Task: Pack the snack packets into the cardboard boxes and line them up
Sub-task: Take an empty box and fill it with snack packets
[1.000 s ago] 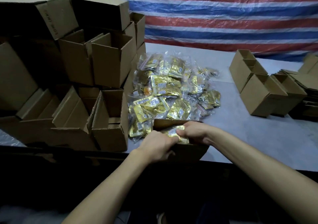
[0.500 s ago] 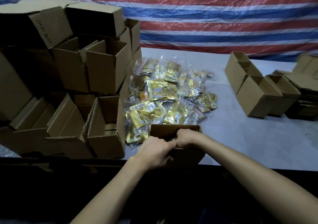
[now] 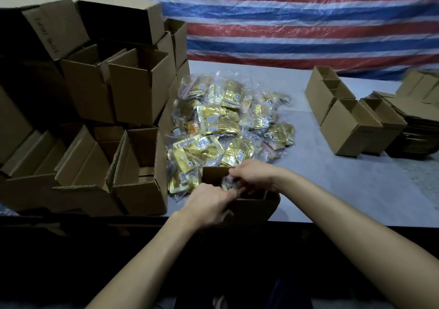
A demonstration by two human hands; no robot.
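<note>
pinching one blurred packet (image 3: 227, 182), left hand (image 3: 209, 204) and right hand (image 3: 254, 175) hide much of the box (image 3: 253, 211).

Left hand (image 3: 209, 201) and right hand (image 3: 254, 174), 2 in all, meet at 6 o'clock over 1 open box (image 3: 251, 210), w/ 1 clear packet (image 3: 226, 182) between them. On 1 table (image 3: 332, 185): 1 heap of gold snack packets (image 3: 221, 123) at centre, dozens, too many to tally. Approx. 12 empty boxes (image 3: 133, 87) stacked at 9 o'clock; 4 more boxes (image 3: 349, 130) at 3 o'clock beside 1 stack of flat cartons (image 3: 418, 128). 1 striped tarp (image 3: 285, 23) at 12.
</note>
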